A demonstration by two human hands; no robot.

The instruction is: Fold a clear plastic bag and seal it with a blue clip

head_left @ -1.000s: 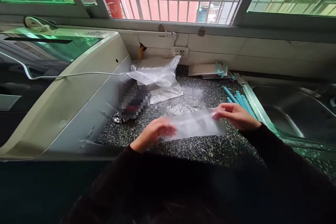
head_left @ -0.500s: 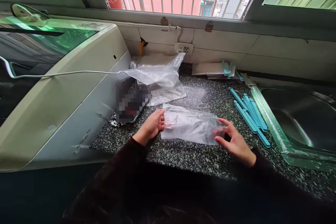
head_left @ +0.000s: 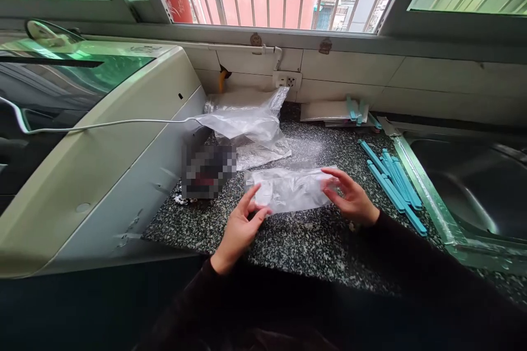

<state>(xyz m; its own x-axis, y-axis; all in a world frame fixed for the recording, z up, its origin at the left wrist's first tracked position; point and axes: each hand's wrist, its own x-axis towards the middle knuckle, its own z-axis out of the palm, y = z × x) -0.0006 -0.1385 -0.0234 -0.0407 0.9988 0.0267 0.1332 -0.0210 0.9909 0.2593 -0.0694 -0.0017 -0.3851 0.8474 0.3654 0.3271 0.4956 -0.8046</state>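
Note:
A clear, crinkled plastic bag (head_left: pixel 294 189) lies nearly flat over the speckled counter between my two hands, with a whitish patch near its left end. My left hand (head_left: pixel 242 225) is at that end, its thumb and index finger apart and their tips at the bag's lower left edge. On the right end, my right hand (head_left: pixel 349 197) grips the bag, its thumb and index finger spread along the edge. Its other fingertips show faintly through the film. Whether anything is inside the bag, I cannot tell.
Light blue sealing clips (head_left: pixel 393 181) lie by the sink (head_left: pixel 473 186). More plastic bags (head_left: pixel 247 120) sit behind, beside a blurred-out object (head_left: pixel 209 171). Flat packets (head_left: pixel 329 112) rest by the wall. A white cable (head_left: pixel 123 122) crosses the large machine (head_left: pixel 123 159) on the left.
My left hand has let go of the bag's left edge and its fingers have spread. My right hand and the bag have shifted left and slightly away from me.

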